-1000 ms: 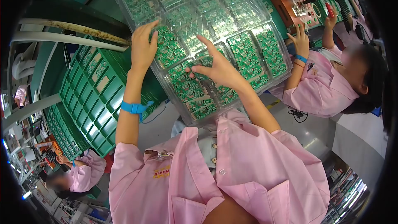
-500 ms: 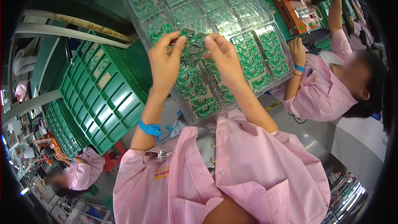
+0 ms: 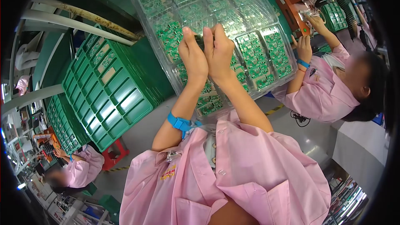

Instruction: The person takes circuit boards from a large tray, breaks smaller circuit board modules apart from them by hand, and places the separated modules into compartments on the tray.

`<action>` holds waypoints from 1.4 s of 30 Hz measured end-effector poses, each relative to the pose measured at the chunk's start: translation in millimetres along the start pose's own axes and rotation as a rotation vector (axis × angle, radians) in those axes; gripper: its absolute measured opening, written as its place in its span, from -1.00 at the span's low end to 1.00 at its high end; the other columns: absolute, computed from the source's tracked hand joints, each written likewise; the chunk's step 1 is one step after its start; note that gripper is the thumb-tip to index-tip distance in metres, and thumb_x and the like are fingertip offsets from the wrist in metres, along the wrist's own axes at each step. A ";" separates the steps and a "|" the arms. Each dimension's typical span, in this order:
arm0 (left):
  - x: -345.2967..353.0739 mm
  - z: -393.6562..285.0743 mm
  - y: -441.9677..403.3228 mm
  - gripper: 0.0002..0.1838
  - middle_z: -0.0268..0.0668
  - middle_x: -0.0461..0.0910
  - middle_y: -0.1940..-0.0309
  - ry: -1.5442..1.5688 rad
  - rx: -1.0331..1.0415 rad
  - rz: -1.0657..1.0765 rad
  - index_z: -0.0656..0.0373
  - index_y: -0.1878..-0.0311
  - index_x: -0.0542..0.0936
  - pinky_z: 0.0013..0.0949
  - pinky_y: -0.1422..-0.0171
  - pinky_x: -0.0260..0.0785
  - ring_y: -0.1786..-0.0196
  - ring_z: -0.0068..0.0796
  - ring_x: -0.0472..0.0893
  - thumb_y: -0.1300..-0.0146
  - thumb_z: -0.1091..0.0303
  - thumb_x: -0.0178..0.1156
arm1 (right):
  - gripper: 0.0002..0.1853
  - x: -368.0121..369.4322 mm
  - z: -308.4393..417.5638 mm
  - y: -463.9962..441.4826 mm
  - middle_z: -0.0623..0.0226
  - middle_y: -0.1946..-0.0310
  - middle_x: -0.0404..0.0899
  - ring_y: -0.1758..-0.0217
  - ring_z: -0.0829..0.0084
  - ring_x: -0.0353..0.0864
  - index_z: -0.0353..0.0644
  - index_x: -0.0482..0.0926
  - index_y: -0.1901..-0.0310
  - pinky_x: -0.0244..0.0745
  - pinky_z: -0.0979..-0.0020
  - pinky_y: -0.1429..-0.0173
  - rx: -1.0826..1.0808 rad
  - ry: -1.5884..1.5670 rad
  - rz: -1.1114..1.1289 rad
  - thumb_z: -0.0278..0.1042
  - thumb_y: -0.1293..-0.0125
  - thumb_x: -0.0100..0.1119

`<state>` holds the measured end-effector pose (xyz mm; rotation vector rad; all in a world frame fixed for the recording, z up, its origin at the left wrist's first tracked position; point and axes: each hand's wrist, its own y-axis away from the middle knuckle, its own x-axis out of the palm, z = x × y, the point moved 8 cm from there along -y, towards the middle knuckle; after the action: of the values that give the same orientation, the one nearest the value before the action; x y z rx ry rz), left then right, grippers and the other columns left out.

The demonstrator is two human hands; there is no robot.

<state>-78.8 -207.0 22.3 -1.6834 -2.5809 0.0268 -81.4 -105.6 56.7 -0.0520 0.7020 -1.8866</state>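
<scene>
Both hands are together over the clear plastic tray (image 3: 293, 63), side by side with thumbs extended. The left hand (image 3: 193, 58) and right hand (image 3: 220, 54) appear closed on a circuit board (image 3: 200, 41), of which only a dark part shows between them. The exact finger contact of either hand cannot be determined.

Risks, as judged: a slip of either grip would drop the piece onto the populated boards (image 3: 253, 60) directly below, with knocked components the likely damage. Uneven force from two hands so close together could flex the piece and strain its solder joints. Bare fingers on components could leave marks. A blue wrist strap (image 3: 180, 123) is worn on the left wrist; its ground connection cannot be confirmed, and a poor one would admit static discharge. The forearms pass over the tray's near side, so a low elbow or wrist could nudge it.

Condition: the held piece is too covered by the hands for its face or edges to be assessed. The boards in the tray are green, densely fitted with small parts and set in columns between clear dividers. Clear plastic lies over the far rows, and glare obscures detail there.
</scene>
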 end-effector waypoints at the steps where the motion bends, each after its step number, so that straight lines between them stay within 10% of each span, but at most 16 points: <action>1: -1.0 3.0 -0.1 -0.50 -0.40 0.29 0.64 -0.014 -0.034 0.003 0.18 0.59 0.33 -0.52 0.40 0.09 0.55 -0.62 0.19 -0.35 0.04 -0.31 | -0.70 0.7 0.1 0.7 0.38 0.80 0.21 0.77 0.53 0.11 -0.20 0.28 0.57 0.08 0.48 0.65 -0.015 -0.018 0.012 -0.28 -0.29 -0.09; 11: -13.8 6.9 -31.6 -0.39 -0.28 0.30 0.74 -0.421 -0.072 0.130 0.15 0.71 0.31 -0.42 0.48 0.11 0.64 -0.47 0.24 -0.35 -0.02 -0.41 | -0.63 14.5 -75.8 9.6 0.42 0.76 0.24 0.74 0.55 0.14 -0.17 0.29 0.56 0.12 0.48 0.65 0.393 -0.316 0.084 -0.14 -0.35 -0.24; 15: -32.1 -2.0 -108.5 -0.57 -0.12 0.45 0.72 -1.168 0.488 0.062 0.17 0.54 0.38 -0.21 0.46 0.27 0.59 -0.08 0.46 -0.32 0.09 -0.25 | -0.62 8.2 -114.7 21.5 0.44 0.74 0.27 0.72 0.56 0.20 -0.16 0.34 0.50 0.16 0.53 0.64 0.779 -0.427 0.103 -0.08 -0.35 -0.27; 18: -16.8 26.1 -131.6 -0.72 -0.16 0.49 0.61 -1.358 0.614 0.262 0.15 0.47 0.38 -0.25 0.44 0.29 0.53 -0.16 0.49 -0.27 0.20 -0.13 | -0.65 7.0 -116.8 44.2 0.39 0.68 0.32 0.67 0.53 0.27 -0.16 0.36 0.42 0.25 0.51 0.61 1.199 -0.722 0.007 -0.08 -0.34 -0.28; 34: -27.8 23.8 -104.7 -0.78 -0.28 0.48 0.24 -1.045 0.802 0.289 0.18 0.15 0.51 -0.41 0.19 0.35 0.25 -0.33 0.48 -0.12 0.36 0.09 | -0.80 57.9 -103.5 -19.2 0.24 0.37 0.40 0.42 0.51 0.36 -0.29 0.37 0.23 0.36 0.48 0.44 1.067 -0.953 0.077 -0.37 -0.18 0.03; 38: -38.4 0.9 -98.8 -0.71 -0.33 0.48 0.14 -0.510 0.348 0.313 0.17 0.10 0.51 -0.41 0.10 0.34 0.18 -0.32 0.49 -0.07 0.37 0.14 | -0.79 71.1 -93.5 -30.4 0.25 0.37 0.41 0.38 0.54 0.38 -0.32 0.38 0.18 0.34 0.55 0.41 0.928 -0.749 0.038 -0.42 -0.17 0.04; 42: -30.2 -22.3 -82.6 -0.66 -0.34 0.49 0.11 -0.657 0.556 0.353 0.16 0.07 0.51 -0.40 0.07 0.34 0.13 -0.33 0.50 -0.03 0.39 0.18 | -0.79 98.0 -74.9 -23.1 0.26 0.35 0.42 0.39 0.55 0.38 -0.31 0.39 0.18 0.32 0.58 0.41 0.851 -0.763 -0.029 -0.41 -0.18 0.05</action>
<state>-140.9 -268.3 47.3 -2.0724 -2.2146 1.3717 -168.8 -150.7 -21.3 -0.2199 -0.6254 -1.8531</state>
